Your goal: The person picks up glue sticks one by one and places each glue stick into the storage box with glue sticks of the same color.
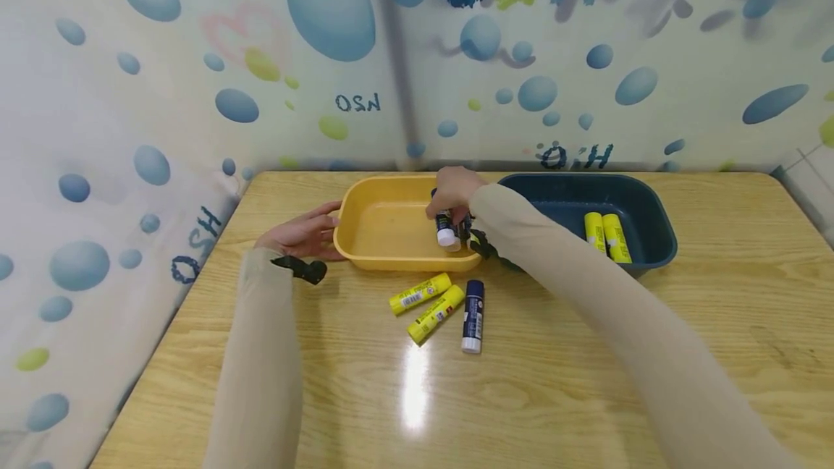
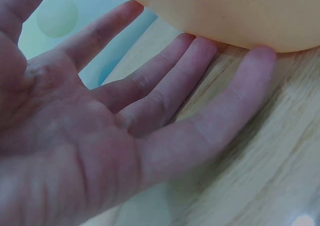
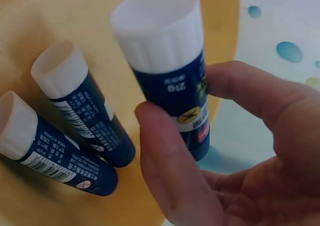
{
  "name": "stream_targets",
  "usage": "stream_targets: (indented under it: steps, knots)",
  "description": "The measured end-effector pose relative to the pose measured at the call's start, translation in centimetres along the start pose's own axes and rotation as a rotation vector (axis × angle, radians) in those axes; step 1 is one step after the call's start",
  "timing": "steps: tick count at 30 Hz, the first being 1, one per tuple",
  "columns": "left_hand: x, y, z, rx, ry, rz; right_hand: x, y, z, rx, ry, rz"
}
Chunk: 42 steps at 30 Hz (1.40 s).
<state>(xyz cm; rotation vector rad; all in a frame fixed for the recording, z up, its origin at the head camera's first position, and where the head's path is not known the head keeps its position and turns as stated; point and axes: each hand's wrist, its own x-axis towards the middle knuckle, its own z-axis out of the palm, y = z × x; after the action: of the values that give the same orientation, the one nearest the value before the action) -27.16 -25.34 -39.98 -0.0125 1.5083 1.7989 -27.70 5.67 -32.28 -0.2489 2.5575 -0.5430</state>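
Observation:
In the head view my right hand (image 1: pixel 458 190) is over the right end of the yellow bin (image 1: pixel 404 264), pinching a navy glue stick (image 3: pixel 167 85) between thumb and finger, its white end tipped downward in the head view. Two more navy glue sticks (image 3: pixel 100 110) lie side by side in that bin, seen in the right wrist view and mostly hidden by my hand in the head view. My left hand (image 1: pixel 304 233) is at the bin's left end. Its extended fingers (image 2: pixel 245 85) reach the lower edge of the bin wall, palm turned up.
A dark blue bin (image 1: pixel 666 237) stands to the right, partly behind my right sleeve, with two yellow glue sticks (image 1: pixel 615 237) inside. In front of the yellow bin, two yellow glue sticks (image 1: pixel 436 314) and a navy one (image 1: pixel 473 315) lie on the wooden table (image 1: pixel 365 396).

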Motion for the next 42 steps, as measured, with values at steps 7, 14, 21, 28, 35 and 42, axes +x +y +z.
stream_targets:
  steps: [7,14,21,28,35,42]
  knots:
    - [-0.1,0.0,-0.2,0.002,-0.013,0.001,1.6,-0.2,0.7,-0.052,0.007,0.033]
    - [-0.1,0.0,-0.2,-0.01,-0.009,0.001,3.4,-0.4,2.2,-0.112,0.003,0.066]
    - [-0.2,0.1,-0.3,-0.012,-0.026,0.004,5.7,-0.3,3.4,-0.146,0.019,0.088]
    - [-0.1,0.1,-0.4,-0.019,-0.037,0.0,6.0,-0.6,3.6,-0.191,0.011,0.084]
    - [0.1,0.0,-0.4,-0.01,-0.034,0.005,4.2,-1.1,3.1,-0.163,-0.006,0.081]
    - [0.1,0.0,-0.4,-0.006,-0.024,-0.006,1.2,-1.0,2.1,-0.16,-0.018,0.001]
